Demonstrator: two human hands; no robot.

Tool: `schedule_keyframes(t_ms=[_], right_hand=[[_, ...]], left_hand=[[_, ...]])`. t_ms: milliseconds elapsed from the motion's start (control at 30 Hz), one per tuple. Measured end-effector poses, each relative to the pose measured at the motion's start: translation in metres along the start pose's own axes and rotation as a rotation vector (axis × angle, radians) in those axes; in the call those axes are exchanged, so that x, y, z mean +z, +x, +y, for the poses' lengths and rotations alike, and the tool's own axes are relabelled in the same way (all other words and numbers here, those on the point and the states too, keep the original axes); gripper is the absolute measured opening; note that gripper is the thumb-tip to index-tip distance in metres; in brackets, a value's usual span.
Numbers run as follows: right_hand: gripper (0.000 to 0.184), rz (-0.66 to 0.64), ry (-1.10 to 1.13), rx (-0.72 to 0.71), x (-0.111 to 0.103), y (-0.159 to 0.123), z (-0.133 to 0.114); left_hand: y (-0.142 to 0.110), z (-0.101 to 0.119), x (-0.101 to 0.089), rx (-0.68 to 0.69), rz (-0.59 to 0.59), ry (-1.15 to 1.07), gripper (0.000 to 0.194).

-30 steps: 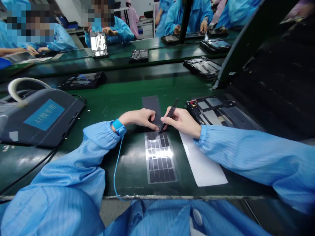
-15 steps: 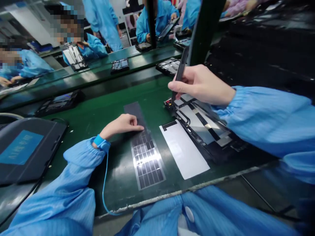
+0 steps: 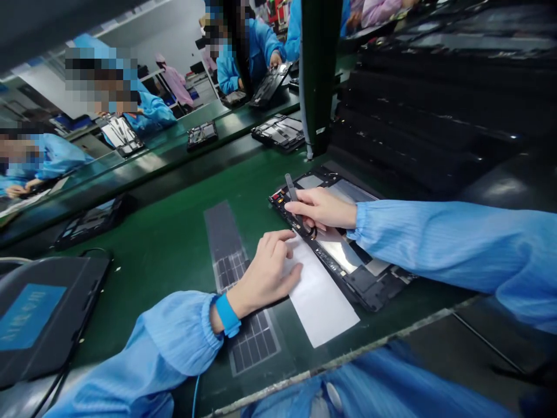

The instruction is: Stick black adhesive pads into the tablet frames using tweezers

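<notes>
My right hand (image 3: 324, 208) is closed around dark tweezers (image 3: 290, 187), held over the upper left edge of an opened tablet (image 3: 369, 284). Circuit parts and silvery panels show inside the tablet; my right hand and sleeve cover some of it. My left hand (image 3: 272, 267) hovers over or rests on a white sheet (image 3: 324, 313), its thumb apart from the bent fingers, with nothing visible between them. The sheet lies along the tablet's left side. Beneath my left wrist is a clear strip with dark rectangular stickers (image 3: 256, 345), partly hidden.
Black trays (image 3: 418, 116) are stacked at the right behind a green post (image 3: 319, 75). A dark case with a blue label (image 3: 47, 313) stands at the left. More opened tablets (image 3: 281, 132) lie on the far side, where co-workers in blue sit. A wrist cord (image 3: 196, 395) trails from my left arm.
My left hand has left the sticker strip and moved right to the white sheet. My right hand has lowered the tweezers towards the tablet. The camera view has shifted.
</notes>
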State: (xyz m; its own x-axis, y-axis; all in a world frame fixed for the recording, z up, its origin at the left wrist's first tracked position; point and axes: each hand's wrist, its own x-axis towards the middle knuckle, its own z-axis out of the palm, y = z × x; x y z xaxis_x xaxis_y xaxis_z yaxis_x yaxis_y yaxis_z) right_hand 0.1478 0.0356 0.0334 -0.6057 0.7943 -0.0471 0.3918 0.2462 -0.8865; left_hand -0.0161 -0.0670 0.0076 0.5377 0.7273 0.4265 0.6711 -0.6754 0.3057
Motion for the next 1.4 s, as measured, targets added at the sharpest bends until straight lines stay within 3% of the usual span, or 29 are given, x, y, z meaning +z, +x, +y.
schedule_keyframes(t_ms=[500,700,867,1067,1267,1400], right_hand=[[0.021,0.031,-0.054,0.008,-0.001,0.000,0.001],[0.020,0.080,-0.153,-0.067,0.000,-0.001,-0.002],[0.016,0.103,-0.008,-0.038,0.002,0.000,0.001],[0.017,0.081,0.111,0.001,0.002,0.001,0.005],[0.020,0.094,0.150,0.014,0.003,0.002,0.004],[0.020,0.097,0.164,0.018,0.004,0.001,0.003]], left_hand=[[0.005,0.002,-0.003,0.110,-0.107,-0.026,0.015],[0.005,0.003,-0.002,0.124,-0.144,0.018,0.014],[0.004,0.005,0.002,0.080,-0.149,0.129,0.014],[0.005,0.017,-0.002,0.250,-0.265,0.181,0.016],[-0.002,0.019,0.003,0.089,-0.105,0.115,0.013],[-0.007,0.024,0.012,0.004,-0.111,0.068,0.023]])
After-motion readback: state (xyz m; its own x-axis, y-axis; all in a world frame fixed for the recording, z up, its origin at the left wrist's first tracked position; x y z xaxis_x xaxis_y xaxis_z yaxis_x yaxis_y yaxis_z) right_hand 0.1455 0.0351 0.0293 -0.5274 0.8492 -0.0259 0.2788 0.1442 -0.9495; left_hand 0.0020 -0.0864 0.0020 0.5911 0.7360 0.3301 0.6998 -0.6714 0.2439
